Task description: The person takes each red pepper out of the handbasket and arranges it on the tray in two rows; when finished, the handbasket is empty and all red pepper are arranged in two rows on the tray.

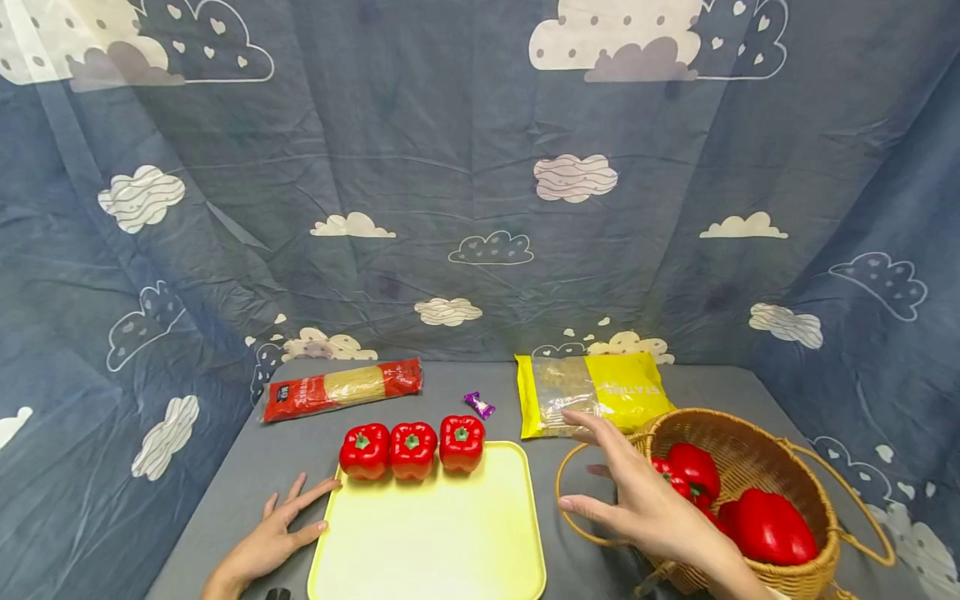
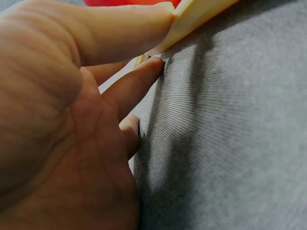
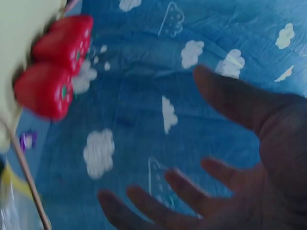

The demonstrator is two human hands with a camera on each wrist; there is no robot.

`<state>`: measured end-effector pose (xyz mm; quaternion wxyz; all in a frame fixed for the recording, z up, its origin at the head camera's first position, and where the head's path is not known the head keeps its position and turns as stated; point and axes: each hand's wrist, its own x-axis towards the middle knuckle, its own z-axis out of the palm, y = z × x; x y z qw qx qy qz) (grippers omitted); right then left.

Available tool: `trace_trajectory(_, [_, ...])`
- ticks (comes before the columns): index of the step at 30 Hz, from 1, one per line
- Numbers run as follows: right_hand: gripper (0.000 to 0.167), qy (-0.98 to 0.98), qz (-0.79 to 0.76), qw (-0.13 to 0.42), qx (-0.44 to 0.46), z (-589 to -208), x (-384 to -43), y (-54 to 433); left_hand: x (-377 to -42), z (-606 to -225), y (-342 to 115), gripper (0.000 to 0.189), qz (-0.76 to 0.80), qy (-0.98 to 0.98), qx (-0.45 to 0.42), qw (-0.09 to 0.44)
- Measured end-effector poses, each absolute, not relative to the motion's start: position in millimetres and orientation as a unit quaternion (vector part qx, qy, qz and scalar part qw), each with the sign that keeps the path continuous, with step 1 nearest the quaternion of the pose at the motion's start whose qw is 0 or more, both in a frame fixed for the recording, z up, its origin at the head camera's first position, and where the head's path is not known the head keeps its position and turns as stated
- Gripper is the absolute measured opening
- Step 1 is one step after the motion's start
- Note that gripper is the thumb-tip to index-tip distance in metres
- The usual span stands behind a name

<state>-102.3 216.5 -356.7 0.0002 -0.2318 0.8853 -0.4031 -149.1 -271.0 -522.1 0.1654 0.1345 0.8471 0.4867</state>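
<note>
Three red bell peppers (image 1: 412,451) with green stems line the far edge of a pale yellow tray (image 1: 427,542). My left hand (image 1: 268,537) touches the tray's left rim with its fingers extended; in the left wrist view the thumb (image 2: 129,31) lies against the rim. My right hand (image 1: 645,500) holds nothing, its fingers spread in the air over the left side of a wicker basket (image 1: 738,425). Inside the basket lie more red bell peppers (image 1: 772,527), partly hidden by that hand and forearm. The right wrist view shows the same spread fingers and the tray's peppers (image 3: 45,91).
Behind the tray lie a red packet of noodles (image 1: 345,390), a small purple wrapped candy (image 1: 479,405) and a yellow food bag (image 1: 626,392). The basket's loop handles (image 1: 573,521) stick out on both sides. A patterned cloth (image 1: 480,192) hangs behind the grey table.
</note>
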Motion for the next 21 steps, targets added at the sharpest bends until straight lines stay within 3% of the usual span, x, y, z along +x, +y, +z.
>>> trace_trajectory(8, [0.066,0.929,-0.264,-0.031,-0.258,-334,-97,271,-151,-523,-272,0.060,0.487,0.846,0.129,0.173])
trace_trajectory(15, [0.056,0.929,-0.229,0.033,-0.289,-329,-105,323,-151,-522,-270,0.061,0.484,0.848,0.130,0.174])
trace_trajectory(21, [0.053,0.924,-0.247,0.146,-0.254,-338,-122,375,-155,-520,-268,0.061,0.480,0.851,0.128,0.171])
